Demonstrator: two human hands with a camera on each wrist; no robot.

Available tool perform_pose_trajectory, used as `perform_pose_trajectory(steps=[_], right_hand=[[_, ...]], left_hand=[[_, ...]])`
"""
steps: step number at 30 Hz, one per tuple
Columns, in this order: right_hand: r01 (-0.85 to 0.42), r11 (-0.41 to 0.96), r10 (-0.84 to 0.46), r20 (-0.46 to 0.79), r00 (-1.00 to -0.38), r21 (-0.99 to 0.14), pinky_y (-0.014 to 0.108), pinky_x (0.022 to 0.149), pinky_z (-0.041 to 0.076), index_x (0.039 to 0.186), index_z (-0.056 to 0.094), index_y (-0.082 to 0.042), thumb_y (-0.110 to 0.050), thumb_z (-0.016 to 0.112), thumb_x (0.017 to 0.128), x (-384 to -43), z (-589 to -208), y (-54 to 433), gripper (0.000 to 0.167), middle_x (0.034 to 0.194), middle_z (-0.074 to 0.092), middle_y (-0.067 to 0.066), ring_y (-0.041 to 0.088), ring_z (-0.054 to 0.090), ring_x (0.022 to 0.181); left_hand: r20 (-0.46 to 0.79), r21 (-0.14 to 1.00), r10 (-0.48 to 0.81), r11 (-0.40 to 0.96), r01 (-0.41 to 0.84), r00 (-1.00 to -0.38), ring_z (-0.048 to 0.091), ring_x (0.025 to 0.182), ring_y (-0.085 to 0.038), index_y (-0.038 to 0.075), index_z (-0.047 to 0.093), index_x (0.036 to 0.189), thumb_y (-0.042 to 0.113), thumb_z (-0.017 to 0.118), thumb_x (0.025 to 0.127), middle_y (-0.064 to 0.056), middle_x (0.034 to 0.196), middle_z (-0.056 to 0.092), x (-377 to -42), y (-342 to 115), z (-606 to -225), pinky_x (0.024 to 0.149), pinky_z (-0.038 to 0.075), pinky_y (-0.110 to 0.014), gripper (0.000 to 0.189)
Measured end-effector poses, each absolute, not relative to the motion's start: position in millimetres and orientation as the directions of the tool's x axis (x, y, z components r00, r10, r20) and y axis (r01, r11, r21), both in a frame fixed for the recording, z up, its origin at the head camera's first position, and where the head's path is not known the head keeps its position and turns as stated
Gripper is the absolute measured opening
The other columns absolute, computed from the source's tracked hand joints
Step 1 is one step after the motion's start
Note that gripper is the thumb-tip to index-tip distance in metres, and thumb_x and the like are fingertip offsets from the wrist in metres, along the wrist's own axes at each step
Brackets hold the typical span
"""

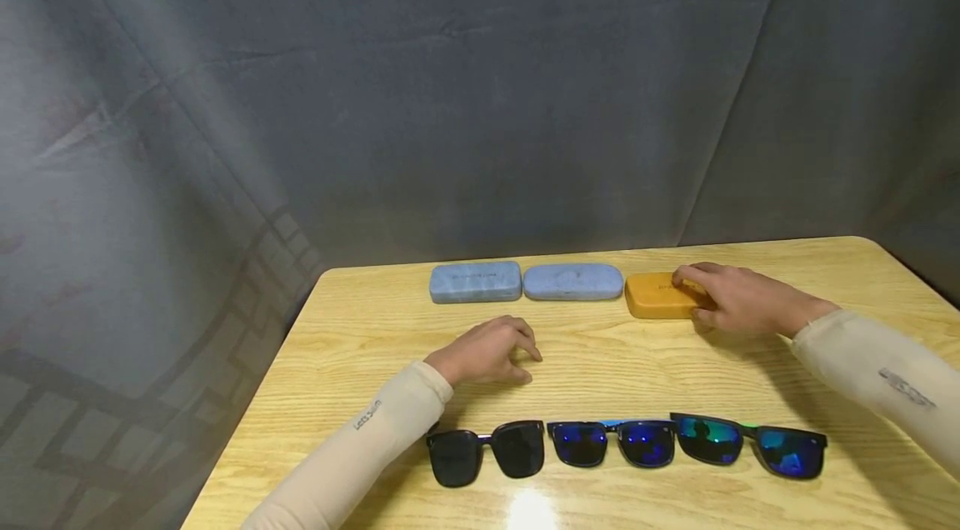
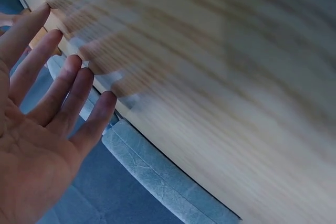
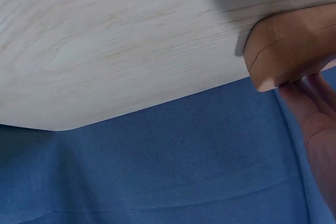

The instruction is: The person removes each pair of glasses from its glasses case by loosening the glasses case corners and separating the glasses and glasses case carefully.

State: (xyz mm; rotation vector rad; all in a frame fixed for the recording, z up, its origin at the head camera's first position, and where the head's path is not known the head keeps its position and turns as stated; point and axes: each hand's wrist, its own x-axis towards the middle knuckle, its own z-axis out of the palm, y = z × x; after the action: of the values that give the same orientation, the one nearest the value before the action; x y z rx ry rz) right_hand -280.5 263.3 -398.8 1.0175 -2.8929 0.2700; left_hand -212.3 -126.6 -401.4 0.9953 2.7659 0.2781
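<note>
My right hand [image 1: 742, 298] is at the orange glasses case [image 1: 654, 297], its fingers bent over the top and the thumb near the front right edge. In the right wrist view, fingertips [image 3: 291, 88] touch the top of that case [image 3: 286, 45]; the thumb is hidden. My left hand [image 1: 486, 351] is over the table, holding nothing, its fingers loosely bent and spread in the left wrist view. Beyond it lie a blue-grey glasses case [image 1: 476, 283] and a rounder light-blue glasses case [image 1: 573, 282]. All three cases look closed.
Along the near side of the wooden table [image 1: 360, 330] lie dark sunglasses [image 1: 517, 451], blue-lensed sunglasses [image 1: 647, 443] and green-blue-lensed sunglasses [image 1: 789, 452], side by side. A grey curtain [image 1: 480, 97] hangs behind the table's far edge.
</note>
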Motion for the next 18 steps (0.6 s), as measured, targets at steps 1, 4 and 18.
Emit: perform_pose_trajectory(steps=[1, 4, 18], right_hand=[[-0.621, 0.769, -0.611, 0.113, -0.784, -0.149, 0.042, 0.074, 0.054, 0.116, 0.056, -0.016, -0.016, 0.075, 0.083, -282.4, -398.5, 263.4, 0.038, 0.118, 0.065, 0.017, 0.018, 0.057, 0.079], [-0.613, 0.772, -0.604, 0.11, -0.79, -0.168, 0.038, 0.071, 0.051, 0.115, 0.056, -0.016, -0.015, 0.074, 0.082, -287.1, -397.7, 263.5, 0.037, 0.113, 0.064, 0.014, 0.017, 0.054, 0.076], [-0.583, 0.792, -0.578, 0.083, -0.812, -0.184, 0.045, 0.077, 0.052, 0.118, 0.055, -0.013, -0.016, 0.075, 0.083, -308.9, -396.6, 265.4, 0.04, 0.117, 0.059, 0.018, 0.025, 0.058, 0.085]], left_hand=[[-0.114, 0.239, 0.644, 0.757, 0.608, -0.756, 0.056, 0.122, -0.015, 0.023, 0.076, 0.116, 0.033, 0.079, 0.086, 0.003, 0.128, 0.063, -212.2, -126.5, -401.1, 0.106, 0.046, -0.03, 0.032], [-0.121, 0.239, 0.647, 0.755, 0.61, -0.753, 0.056, 0.123, -0.015, 0.022, 0.075, 0.117, 0.032, 0.078, 0.087, 0.002, 0.128, 0.063, -211.8, -126.0, -399.8, 0.108, 0.045, -0.03, 0.032], [-0.137, 0.229, 0.686, 0.724, 0.651, -0.714, 0.052, 0.129, -0.015, 0.022, 0.069, 0.128, 0.03, 0.071, 0.093, 0.002, 0.135, 0.058, -208.4, -130.9, -399.4, 0.109, 0.044, -0.029, 0.036]])
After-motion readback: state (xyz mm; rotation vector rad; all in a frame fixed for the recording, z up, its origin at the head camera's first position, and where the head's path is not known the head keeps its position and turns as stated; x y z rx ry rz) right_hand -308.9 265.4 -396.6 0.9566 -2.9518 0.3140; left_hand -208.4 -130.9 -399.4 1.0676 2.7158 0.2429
